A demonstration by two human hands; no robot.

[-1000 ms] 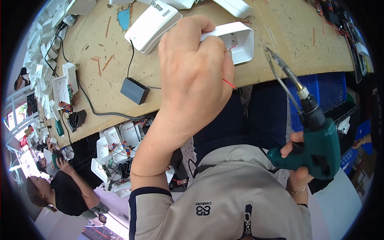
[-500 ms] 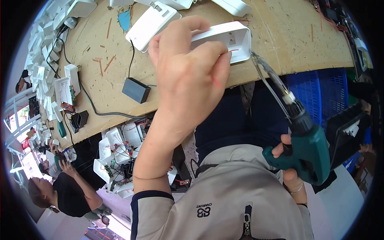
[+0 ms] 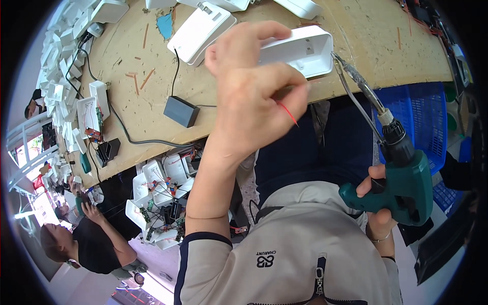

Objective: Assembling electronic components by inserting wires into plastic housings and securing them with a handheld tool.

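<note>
While left hand [image 3: 254,96] fingers closed around white casing [image 3: 305,51], right hand [image 3: 378,203] fingers clenched on green soldering gun [image 3: 401,183].

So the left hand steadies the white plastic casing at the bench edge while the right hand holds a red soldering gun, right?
Not quite: in the head view the soldering gun in the right hand is green, not red. The left hand does steady the white casing at the bench edge.
</note>
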